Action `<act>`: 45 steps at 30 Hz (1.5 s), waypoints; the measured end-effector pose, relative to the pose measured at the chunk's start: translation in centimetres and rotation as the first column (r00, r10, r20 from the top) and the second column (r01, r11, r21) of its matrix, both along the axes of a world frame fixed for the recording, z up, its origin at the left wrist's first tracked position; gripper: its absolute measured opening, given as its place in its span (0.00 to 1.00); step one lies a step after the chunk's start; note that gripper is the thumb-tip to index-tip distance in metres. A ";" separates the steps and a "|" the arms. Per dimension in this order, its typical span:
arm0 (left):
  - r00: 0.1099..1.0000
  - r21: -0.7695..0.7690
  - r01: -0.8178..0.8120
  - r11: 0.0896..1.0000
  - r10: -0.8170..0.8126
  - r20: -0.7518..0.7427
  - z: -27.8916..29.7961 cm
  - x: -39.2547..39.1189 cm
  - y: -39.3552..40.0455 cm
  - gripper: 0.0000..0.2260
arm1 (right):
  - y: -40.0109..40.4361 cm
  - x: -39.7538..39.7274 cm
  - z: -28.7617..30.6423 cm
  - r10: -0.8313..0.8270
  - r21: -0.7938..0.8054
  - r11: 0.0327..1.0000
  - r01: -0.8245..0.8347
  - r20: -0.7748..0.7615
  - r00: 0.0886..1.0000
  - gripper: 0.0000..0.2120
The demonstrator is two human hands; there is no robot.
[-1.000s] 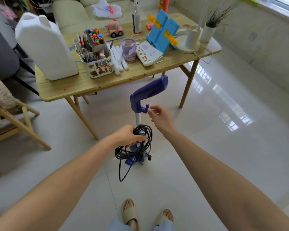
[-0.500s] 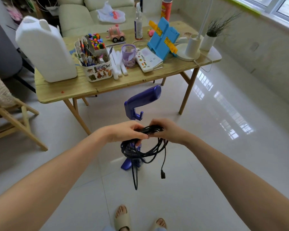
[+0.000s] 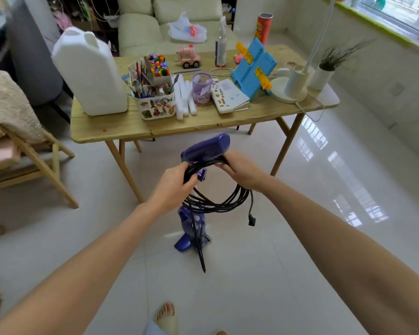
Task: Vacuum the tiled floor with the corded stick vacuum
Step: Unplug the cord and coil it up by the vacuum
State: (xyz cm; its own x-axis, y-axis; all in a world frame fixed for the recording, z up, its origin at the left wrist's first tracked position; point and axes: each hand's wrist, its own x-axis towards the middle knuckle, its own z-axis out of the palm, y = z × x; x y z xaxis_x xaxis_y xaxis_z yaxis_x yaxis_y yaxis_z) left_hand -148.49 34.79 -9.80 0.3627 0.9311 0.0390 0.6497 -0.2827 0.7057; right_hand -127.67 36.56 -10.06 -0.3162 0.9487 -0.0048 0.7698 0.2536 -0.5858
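A purple stick vacuum [image 3: 205,147] stands upright on the white tiled floor [image 3: 288,250] in front of me, its handle at the top and its body [image 3: 191,228] low down. A coil of black power cord [image 3: 218,201] hangs between my hands in front of the vacuum's shaft. My left hand [image 3: 173,183] grips the left side of the coil. My right hand [image 3: 240,169] grips the right side, just under the handle. The plug [image 3: 251,220] dangles free at the right, and a loose cord end trails to the floor.
A wooden table [image 3: 111,130] stands right behind the vacuum, loaded with a white jug [image 3: 90,73], a pen box, a blue stand and a lamp. A wooden chair [image 3: 29,160] is at the left, a sofa behind. Open floor lies to the right.
Both hands have lifted the cord coil up off the vacuum's hooks to just under the handle and spread it wider. The plug now dangles at the right.
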 end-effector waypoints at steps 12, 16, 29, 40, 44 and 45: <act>0.956 0.033 -0.293 0.956 0.294 -0.022 -2.8 1.7 0.4 0.10 | 3.4 -0.9 -3.5 0.038 0.079 0.995 -0.065 0.307 0.951 0.10; 0.962 0.031 -0.266 0.964 0.267 -0.056 -3.8 2.5 0.1 0.10 | 2.2 -1.9 -6.4 -0.123 0.122 0.990 0.076 0.438 0.891 0.13; 0.959 -0.203 -0.275 0.940 0.283 0.015 -1.3 -0.7 0.3 0.40 | -7.7 -2.0 -4.9 -0.472 -0.196 0.872 0.449 -0.095 0.876 0.28; 0.940 -0.147 0.255 0.956 -0.280 -0.196 6.2 -0.9 4.8 0.30 | -8.9 -6.7 8.4 -0.622 -0.464 0.761 0.453 -0.719 0.309 0.20; 0.907 -0.141 0.379 0.914 -0.398 -0.140 6.5 -0.2 6.0 0.15 | -7.8 -8.4 8.6 -0.657 -0.494 0.682 0.539 -0.738 0.155 0.11; 0.900 -0.149 0.402 0.904 -0.419 -0.119 6.5 -0.1 6.3 0.14 | -7.6 -8.9 8.4 -0.671 -0.505 0.649 0.569 -0.732 0.115 0.08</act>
State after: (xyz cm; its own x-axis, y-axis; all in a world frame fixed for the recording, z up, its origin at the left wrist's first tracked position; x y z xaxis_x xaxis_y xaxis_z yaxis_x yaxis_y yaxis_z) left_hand -148.59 41.08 -3.32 0.7070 0.6926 -0.1431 0.5908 -0.4671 0.6578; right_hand -136.53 28.93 -1.71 0.4994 0.8296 -0.2499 -0.2441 -0.1420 -0.9593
